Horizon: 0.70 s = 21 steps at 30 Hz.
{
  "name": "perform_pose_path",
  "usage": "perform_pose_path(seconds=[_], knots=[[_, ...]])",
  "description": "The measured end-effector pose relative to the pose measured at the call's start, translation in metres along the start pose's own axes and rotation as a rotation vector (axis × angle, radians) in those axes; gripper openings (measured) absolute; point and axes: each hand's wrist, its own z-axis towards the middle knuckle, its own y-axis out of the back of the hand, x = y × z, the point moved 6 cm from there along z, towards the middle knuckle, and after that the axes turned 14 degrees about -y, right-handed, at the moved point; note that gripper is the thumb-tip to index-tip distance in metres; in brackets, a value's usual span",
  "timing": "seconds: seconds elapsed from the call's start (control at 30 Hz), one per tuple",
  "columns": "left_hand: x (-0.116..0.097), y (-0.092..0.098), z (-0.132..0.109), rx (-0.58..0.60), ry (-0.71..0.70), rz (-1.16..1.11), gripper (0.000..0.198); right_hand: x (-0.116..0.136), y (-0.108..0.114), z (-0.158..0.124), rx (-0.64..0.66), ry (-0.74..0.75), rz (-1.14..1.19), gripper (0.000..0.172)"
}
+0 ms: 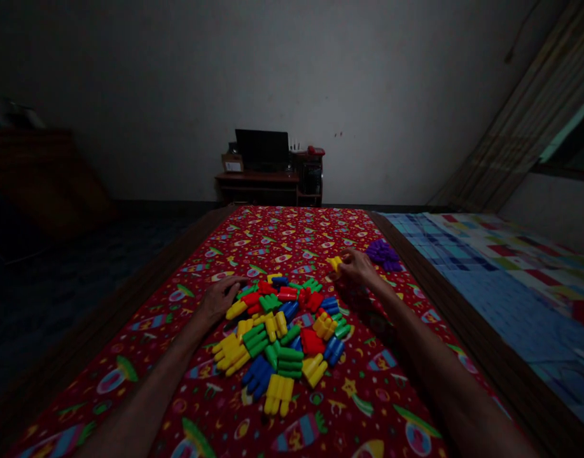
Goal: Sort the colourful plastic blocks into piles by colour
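Observation:
My right hand (355, 267) pinches a small yellow toy block (335, 262) above the cloth, to the right of the far side of a mixed pile. At the pile's far left edge rests my left hand (224, 294), fingers stretched toward the blocks and holding nothing that I can see. The pile has green blocks (290, 362), blue blocks (258, 376), red blocks (312, 341) and yellow blocks (278, 395), with rounded, finger-like parts. Just beyond my right hand lies a separate cluster of purple blocks (384, 254).
A red cloth (292, 238) printed with rockets covers the long table. Against the far wall stands a desk (258, 179) with a dark monitor (262, 149). A bed with a blue checked sheet (444, 273) lies to the right. A dark wooden cabinet (39, 178) stands left.

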Motion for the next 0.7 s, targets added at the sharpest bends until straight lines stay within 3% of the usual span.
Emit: perform_pose_path(seconds=[0.13,0.27,0.37,0.53,0.6,0.7], knots=[[-0.001,0.001,0.000,0.003,-0.010,0.021,0.043,-0.027,-0.003,0.030,-0.093,-0.168,-0.002,0.036],[0.000,0.001,0.000,0.023,-0.026,0.023,0.043,-0.032,0.002,0.031,-0.217,-0.114,0.120,0.038],[0.002,0.001,0.000,0.021,-0.047,0.033,0.043,-0.027,0.009,0.024,-0.209,-0.014,0.165,0.031],[0.004,0.000,0.000,0.023,-0.070,0.051,0.042,0.006,0.018,0.009,-0.015,0.106,0.187,0.028],[0.002,0.000,0.000,0.027,-0.078,0.058,0.041,0.035,0.011,-0.008,0.190,0.196,0.174,0.026],[-0.004,0.001,-0.001,0.031,-0.093,0.048,0.041,0.086,-0.007,-0.055,0.509,0.416,0.135,0.025]])
